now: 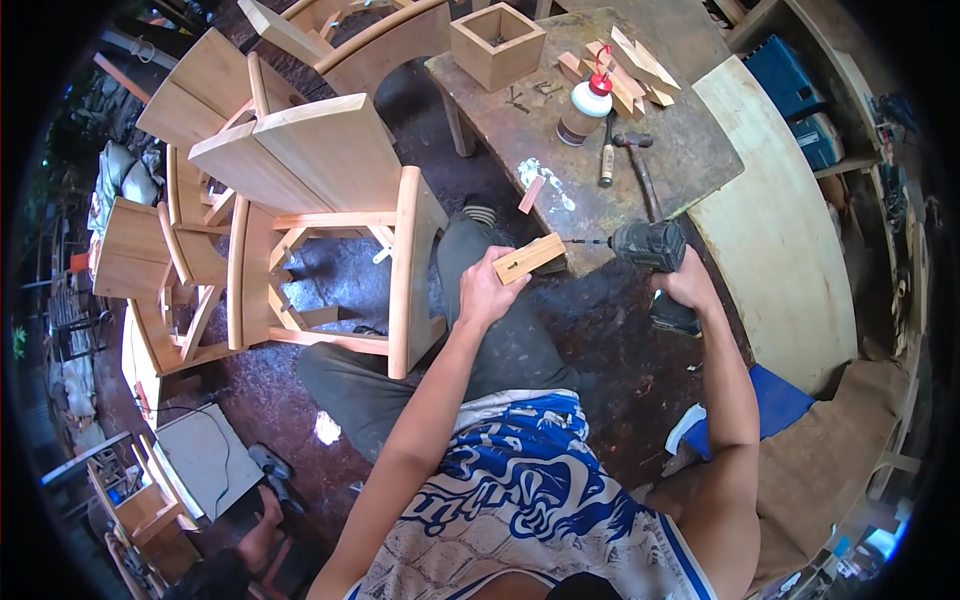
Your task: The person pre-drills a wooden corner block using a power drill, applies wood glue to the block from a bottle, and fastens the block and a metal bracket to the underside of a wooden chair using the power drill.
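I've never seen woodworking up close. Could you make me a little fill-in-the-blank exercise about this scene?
1. The left hand holds a small, light-brown rectangular block made of ____.
2. The right hand grips a dark cordless power drill, whose thin bit points toward the ____ hand.
3. On the worn brown table, the cap of the white-and-brown plastic bottle is coloured ____.

Missing words: wood; left; red.
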`<action>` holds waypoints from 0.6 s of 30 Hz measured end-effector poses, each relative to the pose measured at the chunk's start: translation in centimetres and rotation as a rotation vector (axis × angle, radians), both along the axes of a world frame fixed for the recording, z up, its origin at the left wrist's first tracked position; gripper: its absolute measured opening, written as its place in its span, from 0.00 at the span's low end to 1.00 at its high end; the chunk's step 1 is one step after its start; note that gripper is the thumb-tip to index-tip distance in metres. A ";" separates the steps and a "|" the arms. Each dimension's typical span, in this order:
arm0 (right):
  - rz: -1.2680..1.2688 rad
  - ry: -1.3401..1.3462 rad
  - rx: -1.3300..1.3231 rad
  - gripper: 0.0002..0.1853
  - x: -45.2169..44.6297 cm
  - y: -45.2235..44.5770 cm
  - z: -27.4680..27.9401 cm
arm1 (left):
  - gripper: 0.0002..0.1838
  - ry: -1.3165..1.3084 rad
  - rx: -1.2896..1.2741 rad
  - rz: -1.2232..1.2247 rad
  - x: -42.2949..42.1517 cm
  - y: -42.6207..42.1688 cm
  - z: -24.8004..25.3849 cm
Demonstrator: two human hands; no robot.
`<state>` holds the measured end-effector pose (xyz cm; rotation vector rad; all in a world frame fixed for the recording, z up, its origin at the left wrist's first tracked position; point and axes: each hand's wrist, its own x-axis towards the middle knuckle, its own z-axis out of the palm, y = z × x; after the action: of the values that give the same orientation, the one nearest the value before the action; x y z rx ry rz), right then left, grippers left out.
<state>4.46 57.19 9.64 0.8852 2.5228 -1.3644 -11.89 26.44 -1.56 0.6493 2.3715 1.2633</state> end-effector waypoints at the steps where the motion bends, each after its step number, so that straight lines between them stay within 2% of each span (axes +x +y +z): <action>1: 0.013 -0.033 -0.017 0.26 -0.1 0.0 0.1 | 0.25 0.002 0.012 0.001 0.0 0.0 0.0; 18: 0.023 -0.028 -0.016 0.28 -0.8 -0.3 -0.5 | 0.25 0.001 0.005 0.004 0.0 0.0 0.1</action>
<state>3.63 56.86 9.17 0.8637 2.4898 -1.3536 -11.91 26.46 -1.48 0.6475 2.3722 1.2715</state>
